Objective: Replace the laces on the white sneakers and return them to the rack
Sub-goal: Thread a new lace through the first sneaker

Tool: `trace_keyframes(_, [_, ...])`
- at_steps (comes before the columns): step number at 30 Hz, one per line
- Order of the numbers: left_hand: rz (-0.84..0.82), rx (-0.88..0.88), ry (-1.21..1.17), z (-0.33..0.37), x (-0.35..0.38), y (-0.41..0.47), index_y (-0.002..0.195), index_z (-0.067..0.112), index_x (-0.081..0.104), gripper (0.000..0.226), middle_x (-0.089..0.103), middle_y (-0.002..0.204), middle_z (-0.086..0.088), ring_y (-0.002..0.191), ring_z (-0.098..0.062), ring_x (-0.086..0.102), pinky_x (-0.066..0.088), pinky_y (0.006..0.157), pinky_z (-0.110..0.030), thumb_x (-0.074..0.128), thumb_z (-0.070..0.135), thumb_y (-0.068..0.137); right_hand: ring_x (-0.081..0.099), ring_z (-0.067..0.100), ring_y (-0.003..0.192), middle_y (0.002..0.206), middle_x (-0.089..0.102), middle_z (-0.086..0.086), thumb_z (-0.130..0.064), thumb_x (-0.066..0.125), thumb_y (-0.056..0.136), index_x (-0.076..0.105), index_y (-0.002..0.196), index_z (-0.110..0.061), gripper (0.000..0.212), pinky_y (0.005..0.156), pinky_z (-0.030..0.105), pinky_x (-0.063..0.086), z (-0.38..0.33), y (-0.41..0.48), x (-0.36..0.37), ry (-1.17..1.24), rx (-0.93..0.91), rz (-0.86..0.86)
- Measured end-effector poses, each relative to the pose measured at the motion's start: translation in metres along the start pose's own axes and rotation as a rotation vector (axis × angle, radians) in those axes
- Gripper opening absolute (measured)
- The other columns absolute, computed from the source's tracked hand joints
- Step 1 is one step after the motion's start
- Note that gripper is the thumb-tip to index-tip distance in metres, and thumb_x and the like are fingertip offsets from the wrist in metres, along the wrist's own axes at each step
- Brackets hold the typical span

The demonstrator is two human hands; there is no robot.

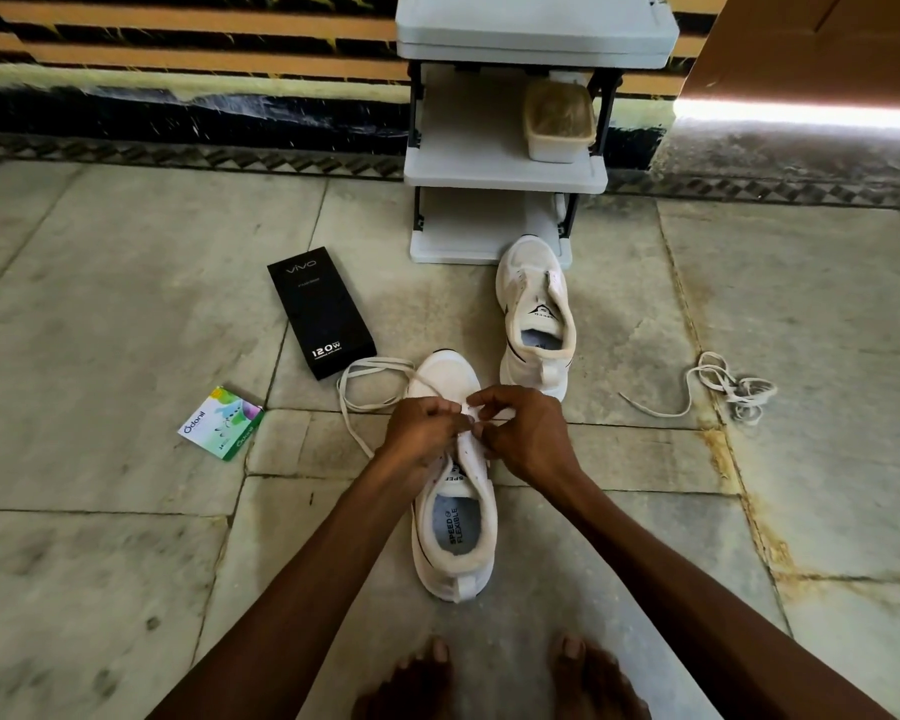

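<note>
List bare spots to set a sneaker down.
Free: floor between far sneaker and loose lace; floor left of black box and Odonil pack; rack, middle shelf left of the tub. Crowded: threaded lace loops fill the gap between black box and near sneaker.

Bare forearms stretch forward; the left hand [421, 426] and right hand [523, 428] meet, curled fingers pinching the nearer white fabric sneaker [455, 543] at its eyelets.
</note>
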State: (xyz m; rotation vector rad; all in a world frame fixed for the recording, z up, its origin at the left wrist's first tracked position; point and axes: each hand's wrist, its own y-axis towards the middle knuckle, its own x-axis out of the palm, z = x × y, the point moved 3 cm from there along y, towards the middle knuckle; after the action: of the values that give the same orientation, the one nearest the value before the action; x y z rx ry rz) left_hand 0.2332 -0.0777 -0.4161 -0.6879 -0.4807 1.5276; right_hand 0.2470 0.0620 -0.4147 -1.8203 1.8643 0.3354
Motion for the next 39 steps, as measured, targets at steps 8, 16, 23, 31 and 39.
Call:
trace_keyframes(8, [-0.107,0.020,0.018,0.008,-0.007,-0.004,0.074,0.013,0.066,0.022,0.068,0.087,-0.014,0.076,-0.021,0.064,0.053,0.073,-0.027,0.065,-0.007,0.083,0.062,0.008,0.060,0.074,0.069,-0.006,-0.016,0.078,0.081,0.077,0.084,-0.014,0.004,0.066,0.032,0.055,-0.010,0.002,-0.001,-0.148,-0.151,0.084])
trace_keyframes(16, [-0.050,0.091,0.214,-0.001,-0.005,0.004,0.077,0.026,0.068,0.011,0.071,0.101,-0.005,0.101,-0.024,0.065,0.048,0.101,-0.040,0.073,0.016,0.077,0.061,0.020,0.073,0.083,0.067,0.004,-0.008,0.063,0.083,0.068,0.080,-0.009,0.006,0.063,0.033,0.047,-0.016,0.008,0.006,-0.325,-0.254,0.058])
trace_keyframes(23, [-0.010,0.151,0.400,-0.008,-0.004,0.012,0.070,0.042,0.062,0.019,0.071,0.094,0.007,0.104,-0.021,0.063,0.039,0.105,-0.048,0.059,0.053,0.055,0.059,0.025,0.071,0.081,0.061,0.002,0.003,0.058,0.070,0.063,0.075,-0.007,0.012,0.053,0.031,0.041,-0.034,0.014,-0.010,-0.415,-0.321,0.107])
trace_keyframes(31, [-0.038,0.194,0.477,-0.002,-0.008,0.010,0.075,0.038,0.062,0.019,0.067,0.098,0.010,0.108,-0.019,0.058,0.035,0.107,-0.047,0.066,0.052,0.063,0.063,0.019,0.065,0.078,0.062,0.007,-0.001,0.045,0.096,0.052,0.085,-0.008,0.016,0.061,0.028,0.056,-0.128,0.027,-0.082,0.627,-0.194,0.255])
trace_keyframes(39, [-0.086,0.729,0.038,0.077,-0.033,-0.034,0.096,0.024,0.070,0.033,0.058,0.069,0.015,0.063,-0.003,0.052,0.049,0.063,-0.020,0.070,-0.004,0.079,0.062,0.038,0.098,0.106,0.066,0.020,-0.012,0.051,0.094,0.060,0.109,0.000,0.021,0.078,0.042,0.051,-0.038,0.015,-0.016,-0.705,-0.046,-0.273])
